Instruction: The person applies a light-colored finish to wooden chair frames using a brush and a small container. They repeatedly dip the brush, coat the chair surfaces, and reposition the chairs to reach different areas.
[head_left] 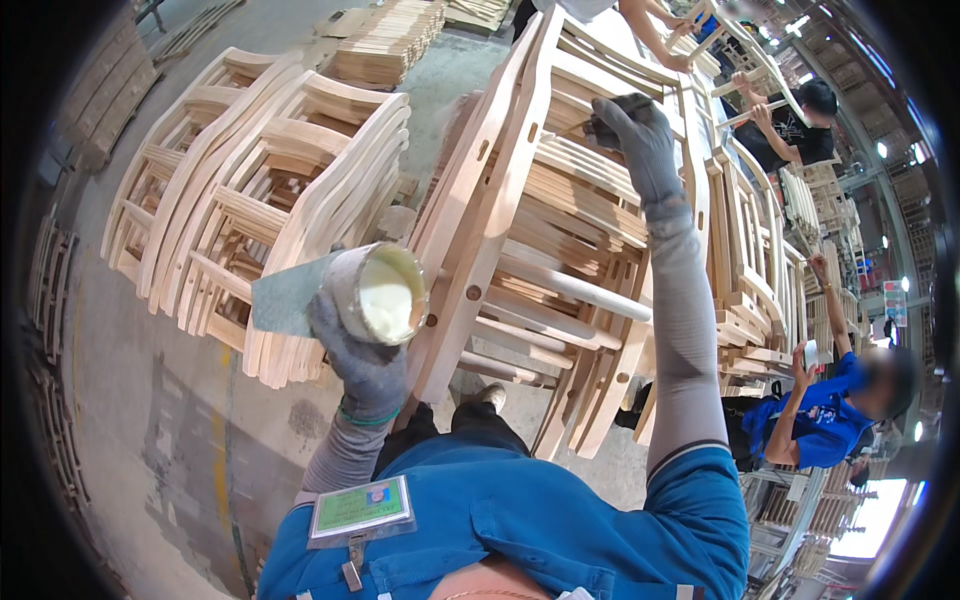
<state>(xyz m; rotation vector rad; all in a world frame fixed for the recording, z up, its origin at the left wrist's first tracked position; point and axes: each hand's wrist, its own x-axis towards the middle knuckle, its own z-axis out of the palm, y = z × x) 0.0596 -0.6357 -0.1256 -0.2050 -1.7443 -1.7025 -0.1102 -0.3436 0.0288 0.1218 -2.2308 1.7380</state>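
Note:
My left hand (362,362), in a grey glove, is wrapped round a round cup (345,285) with pale, creamy stuff inside. A flat grey-blue piece (292,298) sticks out to the left of the cup; how it joins the cup is hidden. Out ahead, my right hand (640,140), also gloved, is held with curled fingers over a pale wooden chair frame (507,190). Whatever its fingers pinch is too small to make out. The frame has slotted posts, slats and round rungs, and it leans among other frames in front of me.
Curved wooden chair backs (300,160) stand in a row on the floor at left. Loose slats (388,45) are stacked at the far side. People work on the right, one in a blue shirt (815,425), one holding a chair frame (735,50). More frames (745,250) stand at right.

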